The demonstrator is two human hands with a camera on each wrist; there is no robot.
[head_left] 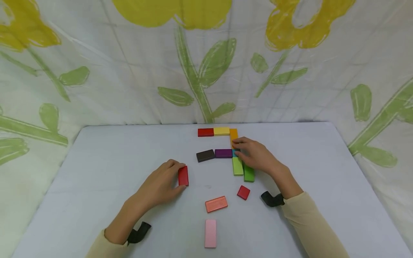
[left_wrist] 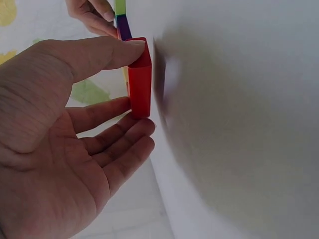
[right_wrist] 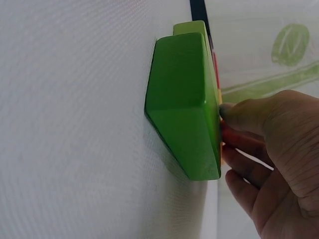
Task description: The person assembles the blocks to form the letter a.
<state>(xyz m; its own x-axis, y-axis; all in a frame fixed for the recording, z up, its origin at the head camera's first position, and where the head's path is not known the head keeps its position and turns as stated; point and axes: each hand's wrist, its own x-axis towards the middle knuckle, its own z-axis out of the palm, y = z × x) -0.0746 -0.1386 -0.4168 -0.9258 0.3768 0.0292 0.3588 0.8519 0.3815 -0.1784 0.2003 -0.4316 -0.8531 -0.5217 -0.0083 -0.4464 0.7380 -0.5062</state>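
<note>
My left hand (head_left: 162, 184) pinches a red block (head_left: 183, 175) end to end, thumb on one end and fingertips at the other. In the left wrist view this red block (left_wrist: 140, 92) stays close to the tabletop. My right hand (head_left: 256, 154) has thumb and fingertips about a small blue block (head_left: 235, 153), partly hidden by them. Above it, an orange block (head_left: 233, 134) runs under the fingers. A purple block (head_left: 223, 153) lies left of the blue one, and a lime block (head_left: 237, 166) lies below it. In the right wrist view, a green block (right_wrist: 179, 104) fills the foreground.
A red block (head_left: 205, 132) and a yellow block (head_left: 221, 131) form a row at the back. A black block (head_left: 205, 156) sits askew beside the purple one. Nearer lie a small red block (head_left: 243, 192), a coral block (head_left: 216, 204) and a pink block (head_left: 210, 233). Behind hangs a flowered curtain (head_left: 138, 79).
</note>
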